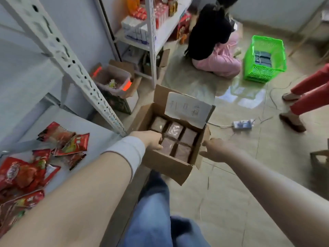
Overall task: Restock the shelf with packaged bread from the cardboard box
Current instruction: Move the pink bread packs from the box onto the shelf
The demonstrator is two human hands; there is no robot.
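Packaged bread [173,130] sits in the cardboard box [169,166] on the floor between the two hands: brown blocks in clear wrap, packed side by side in two rows, six showing on top. The left hand [152,141] is at the box's near-left corner, fingers curled down over the wall and onto the nearest pack. Whether they have closed on it cannot be told. The right hand [217,148] lies against the flap on the opposite side, fingers loose and fairly straight, holding nothing, apparently steadying the box.

This looks like the pick-up step, with the box still nearly full. Next, the left hand needs a firm hold on one soft pack wedged among its neighbours, then a lift clear of the wall toward the shelf [85,125], which lies left of and behind that hand.

Red snack packets [71,141] lie scattered on that shelf. Beyond the left hand a clear plastic bin [114,81] holds a few small items. Far beyond the right hand a green basket [249,68] holds dark packs [262,58].
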